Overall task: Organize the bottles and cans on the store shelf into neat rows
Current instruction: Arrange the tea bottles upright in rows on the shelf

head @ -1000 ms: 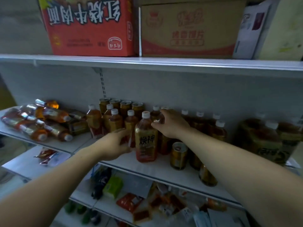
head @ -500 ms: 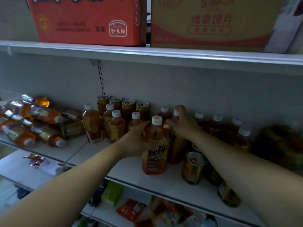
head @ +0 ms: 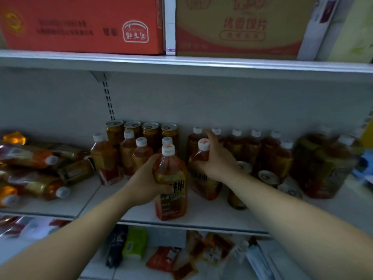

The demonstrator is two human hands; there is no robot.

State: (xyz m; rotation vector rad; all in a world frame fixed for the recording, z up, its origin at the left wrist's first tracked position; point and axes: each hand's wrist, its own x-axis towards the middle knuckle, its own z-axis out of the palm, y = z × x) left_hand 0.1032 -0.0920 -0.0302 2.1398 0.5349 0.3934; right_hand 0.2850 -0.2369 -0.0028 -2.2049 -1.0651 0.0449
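Note:
An amber tea bottle point(head: 171, 184) with a white cap stands near the front edge of the middle shelf point(head: 212, 215). My left hand point(head: 145, 180) grips its left side. My right hand point(head: 216, 158) grips a second amber bottle point(head: 201, 178) just to the right, fingers round its shoulder. Behind them stand upright bottles point(head: 139, 154) and a back row of gold cans point(head: 150, 132). More bottles point(head: 252, 148) line the back right. Loose cans point(head: 269, 177) sit by my right forearm.
Several bottles point(head: 38, 158) lie on their sides in a heap at the left. Large dark bottles point(head: 327, 164) stand at the right. Cardboard boxes point(head: 84, 25) fill the shelf above. Snack packets point(head: 167, 257) lie on the shelf below.
My left hand has closed round the front bottle. My right hand has moved from the back row onto the neighbouring bottle. The camera has moved closer to the shelf.

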